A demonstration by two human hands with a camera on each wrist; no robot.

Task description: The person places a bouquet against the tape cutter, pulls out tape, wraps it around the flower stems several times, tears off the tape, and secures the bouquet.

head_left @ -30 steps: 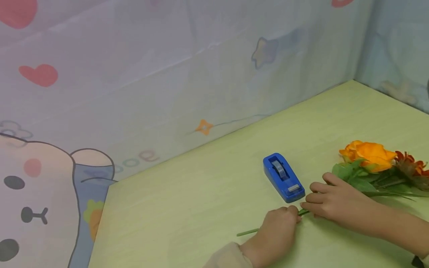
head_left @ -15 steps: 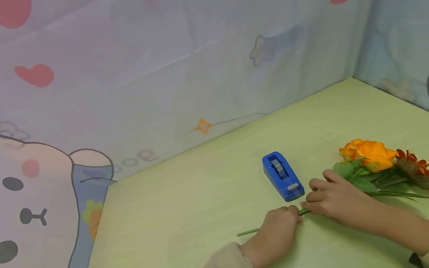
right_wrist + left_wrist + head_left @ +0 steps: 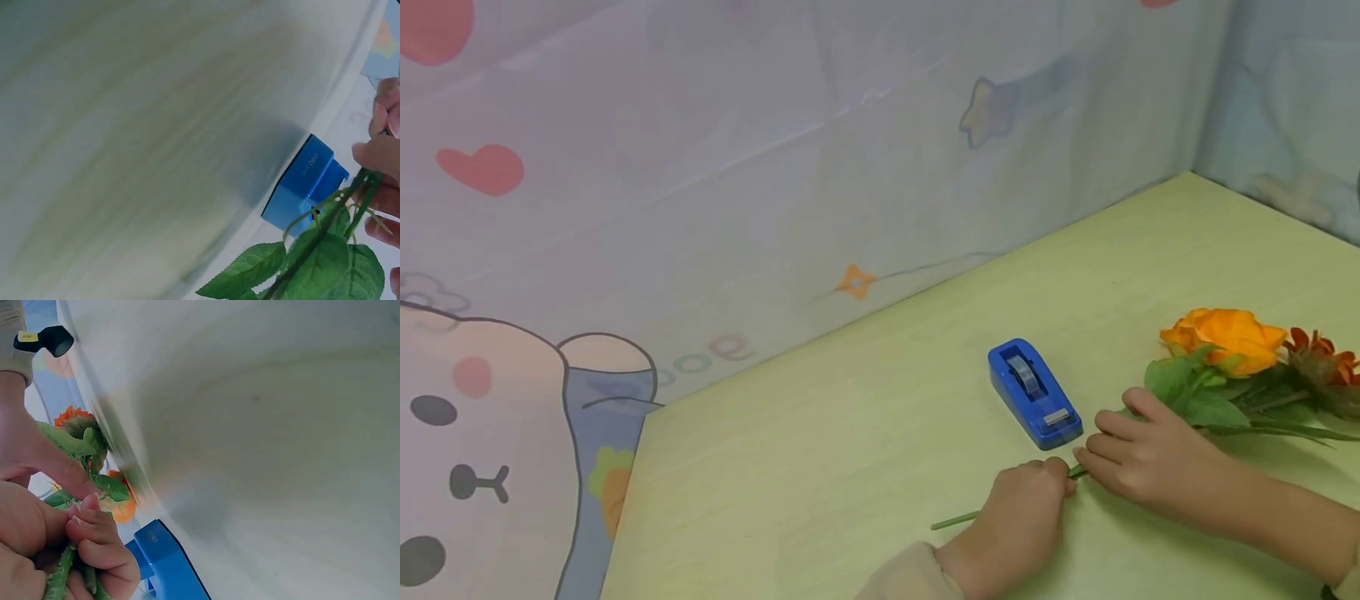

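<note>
My left hand (image 3: pixel 1018 517) grips a bundle of green flower stems (image 3: pixel 60 575), its fingers curled round them; one stem end (image 3: pixel 955 521) sticks out to the left. Just up the stems, my right hand (image 3: pixel 1157 458) holds the same bundle between thumb and fingers. Beyond it lie the flower heads, an orange flower (image 3: pixel 1232 340) and a dark red-orange flower (image 3: pixel 1324 360), with green leaves (image 3: pixel 322 262) below them. A blue tape dispenser (image 3: pixel 1036 396) with a roll of clear tape stands on the table just behind the hands.
The pale green table (image 3: pixel 820 467) reaches back to a printed cloth backdrop (image 3: pixel 775 167) with hearts, stars and a cartoon animal. A second cloth side (image 3: pixel 1292 108) closes off the right.
The right hand has shifted very slightly on the stems, and the flower heads have moved a little. My left hand keeps its grip in the same place.
</note>
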